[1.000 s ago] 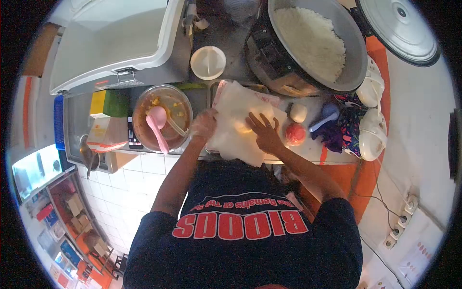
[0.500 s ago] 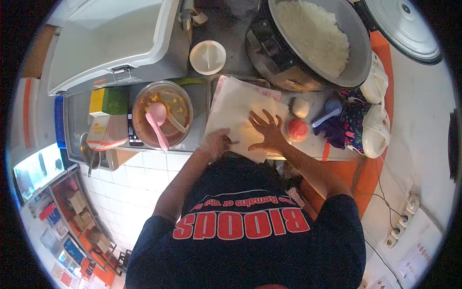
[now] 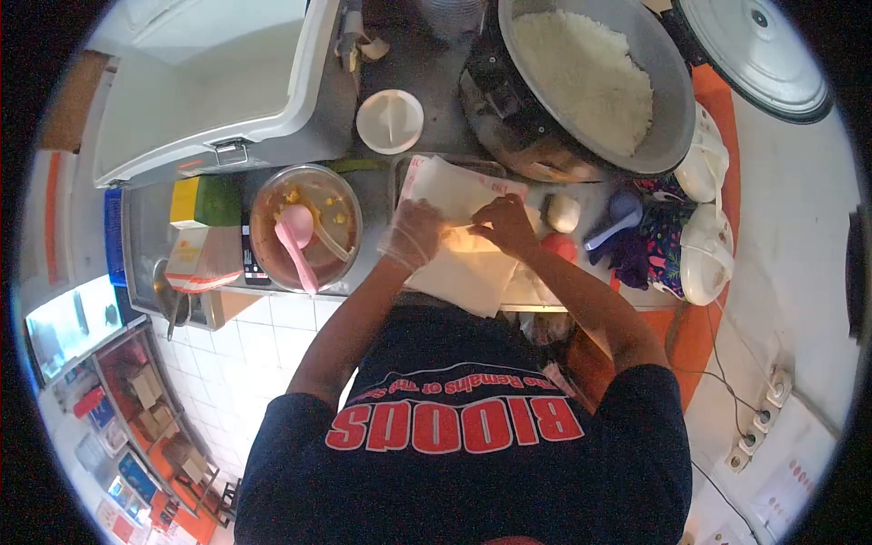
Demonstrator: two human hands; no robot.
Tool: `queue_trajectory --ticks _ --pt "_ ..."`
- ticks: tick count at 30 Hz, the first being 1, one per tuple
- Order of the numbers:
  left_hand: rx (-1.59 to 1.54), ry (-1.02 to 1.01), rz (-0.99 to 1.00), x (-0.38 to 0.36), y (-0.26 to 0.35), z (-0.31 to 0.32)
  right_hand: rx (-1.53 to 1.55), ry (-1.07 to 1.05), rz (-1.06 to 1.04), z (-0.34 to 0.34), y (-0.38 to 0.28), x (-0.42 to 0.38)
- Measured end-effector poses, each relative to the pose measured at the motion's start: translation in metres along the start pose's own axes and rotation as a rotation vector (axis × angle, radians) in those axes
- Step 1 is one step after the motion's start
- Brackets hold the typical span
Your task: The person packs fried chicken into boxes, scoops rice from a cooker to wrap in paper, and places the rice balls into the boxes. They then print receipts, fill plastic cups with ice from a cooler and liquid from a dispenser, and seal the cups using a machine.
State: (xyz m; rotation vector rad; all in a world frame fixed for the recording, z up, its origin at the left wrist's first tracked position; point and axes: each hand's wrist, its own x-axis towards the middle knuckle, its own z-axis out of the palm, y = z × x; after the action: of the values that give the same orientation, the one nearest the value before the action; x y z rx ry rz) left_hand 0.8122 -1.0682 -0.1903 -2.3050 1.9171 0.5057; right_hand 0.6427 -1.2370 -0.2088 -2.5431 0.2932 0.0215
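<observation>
A stack of white wrapping paper sheets with red print (image 3: 459, 277) lies at the counter's front edge. My left hand (image 3: 415, 232), in a clear plastic glove, is over the left part of the paper with its fingers curled. My right hand (image 3: 505, 229), bare, faces it with fingers bent in a pinch. Whatever is between the fingertips of both hands is too small and blurred to name. A red round thing (image 3: 559, 246) sits beside my right wrist, partly hidden, and a pale round one (image 3: 562, 213) lies behind it.
A large pot of white rice (image 3: 586, 86) stands behind the paper. To the left are a bowl with pink spoon (image 3: 307, 232), a green-yellow box (image 3: 205, 202) and an open cooler box (image 3: 209, 100). A white lid (image 3: 390, 121) and a blue-handled scoop (image 3: 618, 222) are nearby.
My right hand was spread flat on the paper; its fingers have now come together. My left hand has moved up and closer to it. The view has shifted slightly.
</observation>
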Motion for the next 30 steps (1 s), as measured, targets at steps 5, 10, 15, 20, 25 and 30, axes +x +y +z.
queue_trajectory --ticks 5,10,15,20,25,30 --pt "-0.258 0.305 -0.020 -0.008 -0.029 0.013 0.056 0.108 0.047 0.008 0.026 -0.009" --pt "-0.374 0.533 -0.132 -0.004 -0.020 0.064 -0.054 0.314 0.120 0.067 0.029 -0.020" --pt "-0.486 0.408 -0.331 -0.004 -0.004 0.090 0.036 0.349 0.387 0.088 0.003 -0.007" --pt "-0.173 0.745 -0.029 -0.002 -0.014 0.136 -0.043 0.221 0.405 0.074 -0.009 -0.019" --pt "-0.172 0.203 -0.083 -0.020 -0.008 0.081 -0.356 0.387 0.160 0.067 -0.029 -0.053" --pt "-0.246 0.435 0.136 -0.042 -0.019 0.069 -0.271 0.263 0.247 0.075 -0.013 -0.065"
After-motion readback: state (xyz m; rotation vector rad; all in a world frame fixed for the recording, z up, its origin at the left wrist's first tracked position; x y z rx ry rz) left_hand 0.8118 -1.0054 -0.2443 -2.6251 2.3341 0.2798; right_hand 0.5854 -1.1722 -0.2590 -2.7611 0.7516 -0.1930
